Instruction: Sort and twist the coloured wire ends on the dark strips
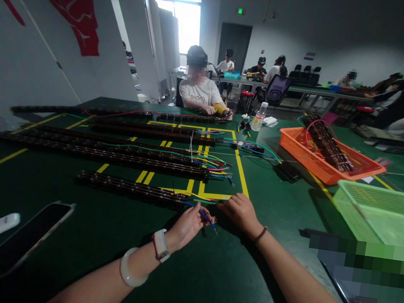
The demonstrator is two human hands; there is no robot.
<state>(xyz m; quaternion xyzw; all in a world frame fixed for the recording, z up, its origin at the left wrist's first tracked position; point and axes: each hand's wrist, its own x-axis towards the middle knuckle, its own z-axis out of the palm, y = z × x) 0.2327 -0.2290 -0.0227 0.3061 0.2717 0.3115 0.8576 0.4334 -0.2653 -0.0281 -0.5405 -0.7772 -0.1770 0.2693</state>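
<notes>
Wiring at lower centre: left hand (pixel 187 225) fingers clamped on blue wire (pixel 208 219), just beside end of dark strip (pixel 132 188) on green tabletop (pixel 206 282); right hand (pixel 240 211) fingers curled there, grip unclear. Likely mid-connection, calling for careful lining-up.

No word or number can be read anywhere. Just above the dark door (pixel 238 44) a small green lit sign (pixel 240 11) glows, its lettering too small to tell. Right of the door, a small dark plate (pixel 309 56) on the back wall is blurred. Far left of the door, leaning white panels (pixel 51 45) carry a red fist graphic (pixel 72 5) and cut-off strokes, with no legible characters.
</notes>
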